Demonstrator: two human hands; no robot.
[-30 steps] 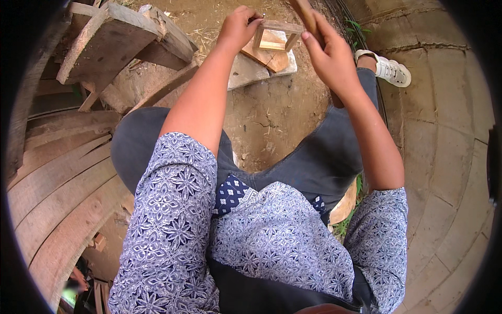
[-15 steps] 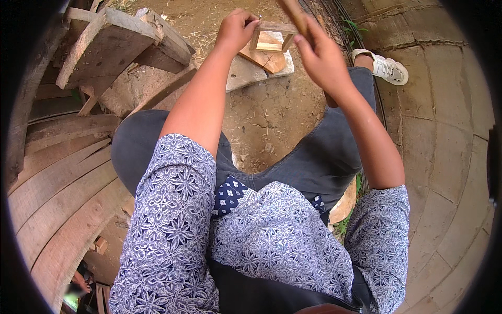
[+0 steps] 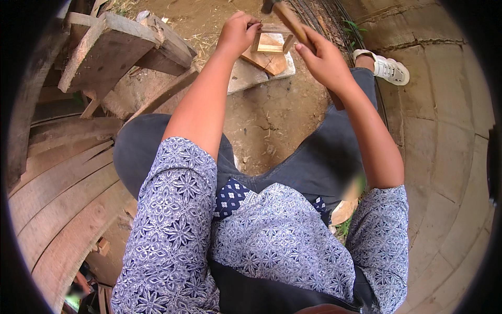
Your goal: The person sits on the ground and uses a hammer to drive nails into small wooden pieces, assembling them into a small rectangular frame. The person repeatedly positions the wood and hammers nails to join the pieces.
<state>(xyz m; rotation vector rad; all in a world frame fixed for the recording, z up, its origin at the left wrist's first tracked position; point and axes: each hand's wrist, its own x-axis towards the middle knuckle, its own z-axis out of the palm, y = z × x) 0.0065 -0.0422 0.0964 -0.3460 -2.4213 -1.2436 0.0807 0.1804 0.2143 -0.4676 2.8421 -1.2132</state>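
Observation:
My left hand (image 3: pixel 239 34) is closed at the upper left corner of a small wooden frame (image 3: pixel 274 29), its fingertips pinching what looks like a thin nail (image 3: pixel 261 22). The frame is an open box of narrow pale strips, standing on a flat piece of wood (image 3: pixel 271 64). Beneath that lies a pale stone block (image 3: pixel 251 81). In my right hand (image 3: pixel 325 62) is a hammer (image 3: pixel 291 21), gripped by its wooden handle. The hammer's dark head is above the frame's top edge, apart from it, and partly cut off by the picture's upper edge.
Rough boards and timber offcuts (image 3: pixel 112 47) are stacked at the left, with long planks (image 3: pixel 68 209) below them. A paved concrete strip (image 3: pixel 439 157) runs along the right, near my white shoe (image 3: pixel 387 69). Bare earth (image 3: pixel 261 125) lies between my legs.
The hammer has come down and left, bringing its head into view over the frame. My left hand has stayed at the frame's corner, nearly still.

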